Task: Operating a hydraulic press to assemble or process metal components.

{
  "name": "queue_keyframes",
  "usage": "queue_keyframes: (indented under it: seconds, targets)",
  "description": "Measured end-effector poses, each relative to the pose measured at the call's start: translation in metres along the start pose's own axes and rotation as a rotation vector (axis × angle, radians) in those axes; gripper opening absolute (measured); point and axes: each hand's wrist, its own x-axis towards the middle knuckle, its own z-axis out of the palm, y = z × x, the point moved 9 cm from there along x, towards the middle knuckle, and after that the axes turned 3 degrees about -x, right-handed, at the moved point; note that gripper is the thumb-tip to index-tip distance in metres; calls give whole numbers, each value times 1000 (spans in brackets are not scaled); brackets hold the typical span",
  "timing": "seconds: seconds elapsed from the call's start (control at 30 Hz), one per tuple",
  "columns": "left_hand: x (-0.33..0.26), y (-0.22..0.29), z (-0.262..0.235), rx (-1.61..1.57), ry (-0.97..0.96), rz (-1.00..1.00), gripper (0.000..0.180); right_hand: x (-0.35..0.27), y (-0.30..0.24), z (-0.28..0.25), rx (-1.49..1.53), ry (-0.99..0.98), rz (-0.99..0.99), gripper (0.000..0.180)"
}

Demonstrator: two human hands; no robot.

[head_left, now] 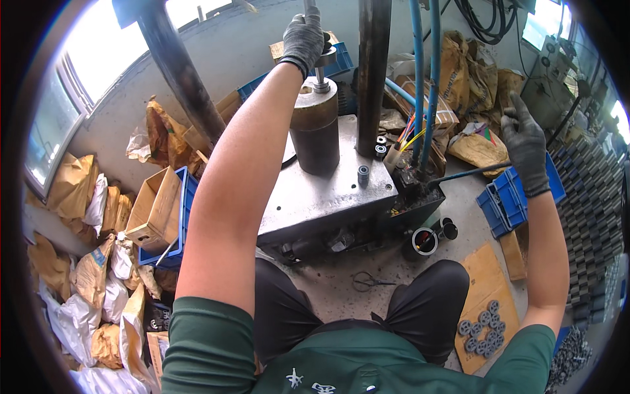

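My left hand [304, 43], in a grey work glove, reaches far forward with its fingers closed round an upright steel rod [320, 73] of a press. A collar on the rod shows just below my fingers. Beneath stands a thick steel cylinder [315, 134] on the metal press table [315, 197]. My right hand [526, 148], gloved too, is raised at the right with its fingers stretched and apart. A dark lever bar [469, 172] passes behind it; whether the palm touches the bar is hidden. Small ringed metal parts [363, 175] stand on the table's right side.
Dark steel columns [374, 79] and blue pipes [434, 72] rise round the press. Blue crates [502, 203] stand right, beside stacked dark parts [587, 197]. Round parts [482, 328] lie on cardboard. Scissors [367, 281] lie between my knees. Paper sacks [92, 269] crowd the left.
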Motion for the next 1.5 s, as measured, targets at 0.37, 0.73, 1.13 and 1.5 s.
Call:
queue_keyframes:
  seconds: [0.37, 0.73, 1.13, 1.5]
  targets:
    - [1, 18, -7, 163, 57, 201, 56, -206, -22, -10, 190, -1065, 3, 35]
    - [-7, 20, -4, 70, 29, 164, 50, -211, -23, -10, 296, -1035, 217, 24]
    - [-10, 18, -4, 78, 33, 148, 49, -205, -28, -10, 257, -1022, 94, 24]
    - [-8, 17, -6, 156, 46, 182, 59, -180, -34, -12, 263, -868, 24, 22]
